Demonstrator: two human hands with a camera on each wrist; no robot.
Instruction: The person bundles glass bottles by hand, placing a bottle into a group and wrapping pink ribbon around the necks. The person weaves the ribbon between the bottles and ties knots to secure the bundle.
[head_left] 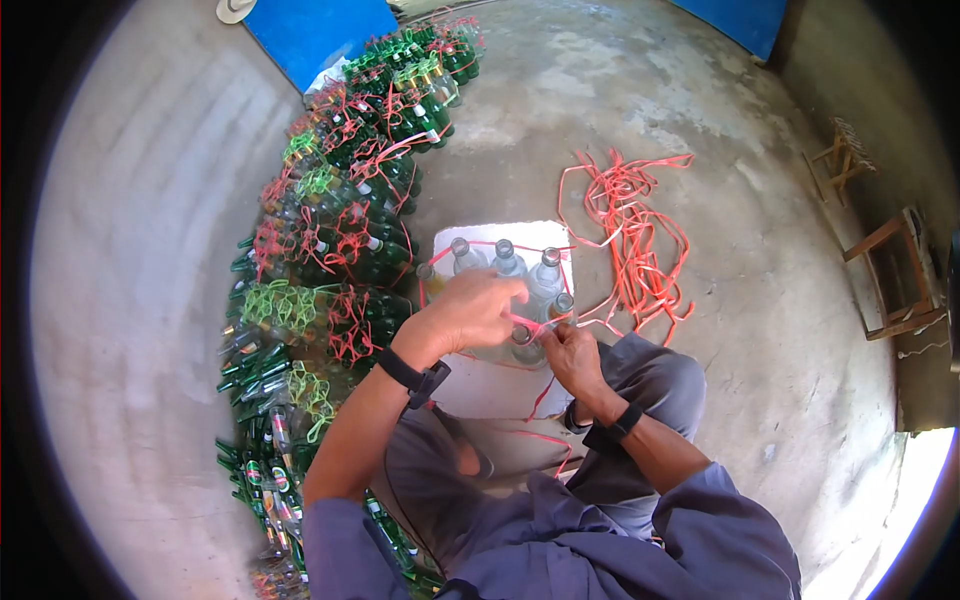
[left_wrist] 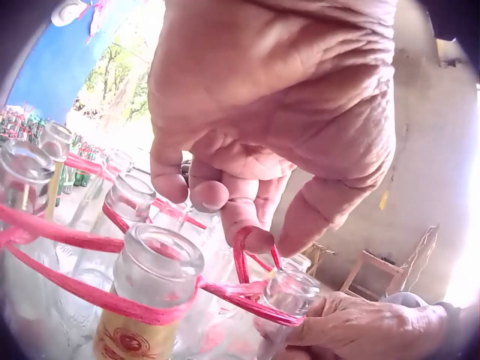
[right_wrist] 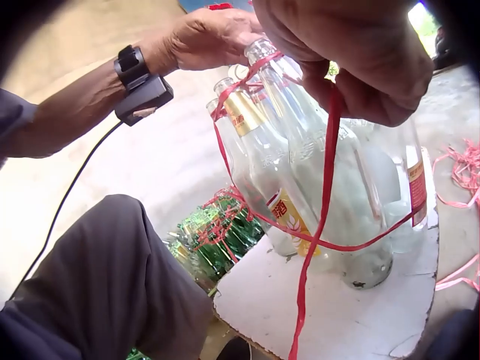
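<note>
The bottles (right_wrist: 337,195) were clear glass, smooth and glossy, with bright glints on the rims and shoulders. The strap (right_wrist: 328,176) looked like thin plastic, creased lengthwise, with a slight sheen. The neck band (right_wrist: 245,114) had a shiny, foil-like gold finish, and the label (right_wrist: 285,214) looked like smooth printed paper. The board (right_wrist: 322,322) was matt white, with a worn, chipped edge. Smooth green glass (head_left: 387,265) shone beside rough, blotchy, concrete-like floor (head_left: 750,400). The trousers (right_wrist: 112,277) were soft matt cloth; the frame (head_left: 882,238) looked like dull wood.
</note>
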